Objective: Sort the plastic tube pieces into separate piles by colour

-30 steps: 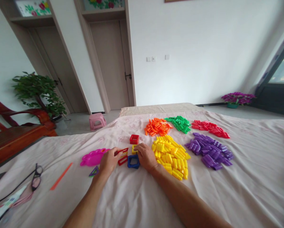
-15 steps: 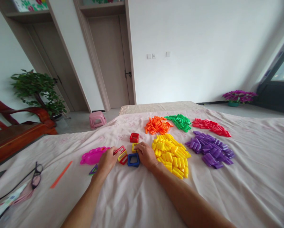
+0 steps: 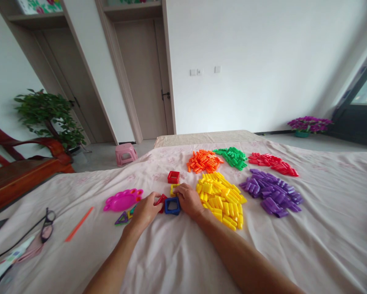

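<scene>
My left hand [image 3: 145, 212] lies on the bed with its fingers curled round a red frame piece [image 3: 161, 200]. Close beside it, my right hand [image 3: 188, 200] rests with its fingers bent over a blue square frame [image 3: 172, 206] and touches a yellow frame [image 3: 173, 189] behind it. A red square frame [image 3: 173, 177] sits alone a little farther back. A purple triangle frame [image 3: 121, 219] lies just left of my left hand, next to a pink tray [image 3: 122, 200].
Piles of small plastic blocks lie on the pink bedsheet [image 3: 183, 253]: yellow [image 3: 222, 198], orange [image 3: 203, 161], green [image 3: 233, 158], red [image 3: 273, 164], purple [image 3: 272, 192]. An orange stick [image 3: 79, 224] and glasses [image 3: 45, 228] lie at left. A wooden chair [image 3: 21, 167] stands beyond the bed.
My left hand has moved right with the red frame, bringing it against the blue square. The yellow-and-red frames it held up are now lowered under its fingers. My right hand barely shifted.
</scene>
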A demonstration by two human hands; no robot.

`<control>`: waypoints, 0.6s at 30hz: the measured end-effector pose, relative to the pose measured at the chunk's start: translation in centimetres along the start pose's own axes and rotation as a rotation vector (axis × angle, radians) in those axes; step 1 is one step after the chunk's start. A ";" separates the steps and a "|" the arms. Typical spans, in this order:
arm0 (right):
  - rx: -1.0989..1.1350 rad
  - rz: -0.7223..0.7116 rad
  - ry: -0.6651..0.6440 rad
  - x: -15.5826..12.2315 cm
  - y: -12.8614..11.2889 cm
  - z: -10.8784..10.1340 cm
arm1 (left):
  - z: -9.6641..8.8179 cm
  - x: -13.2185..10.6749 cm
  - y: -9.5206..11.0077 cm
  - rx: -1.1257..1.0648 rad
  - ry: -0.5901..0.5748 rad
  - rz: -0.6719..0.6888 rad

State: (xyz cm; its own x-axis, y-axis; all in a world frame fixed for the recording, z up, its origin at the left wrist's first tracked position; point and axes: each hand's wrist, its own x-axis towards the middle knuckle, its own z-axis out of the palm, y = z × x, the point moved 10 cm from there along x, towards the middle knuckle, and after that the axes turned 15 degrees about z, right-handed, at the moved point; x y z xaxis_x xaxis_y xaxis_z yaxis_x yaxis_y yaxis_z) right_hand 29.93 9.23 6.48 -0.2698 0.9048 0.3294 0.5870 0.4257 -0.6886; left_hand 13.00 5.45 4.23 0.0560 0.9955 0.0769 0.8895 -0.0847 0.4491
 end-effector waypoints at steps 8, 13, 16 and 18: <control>-0.025 0.009 -0.016 0.1 -0.1 0.1 | -0.6 -1.3 2.2 0.310 -0.059 0.047; -0.033 0.023 -0.019 0.1 0.0 0.2 | -0.4 -1.5 3.3 0.412 -0.087 0.083; -0.023 0.018 -0.016 0.1 0.0 0.1 | -0.2 -1.5 3.6 0.415 -0.080 0.106; -0.013 0.012 -0.017 0.1 -0.1 0.0 | 0.0 -1.5 3.6 0.410 -0.068 0.111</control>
State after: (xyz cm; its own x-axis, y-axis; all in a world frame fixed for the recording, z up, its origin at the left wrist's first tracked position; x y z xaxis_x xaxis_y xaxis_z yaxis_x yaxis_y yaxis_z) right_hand 29.81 9.25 6.55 -0.2754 0.9100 0.3100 0.6002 0.4146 -0.6840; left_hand 16.13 3.65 5.72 0.1791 0.9830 0.0396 0.9822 -0.1810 0.0497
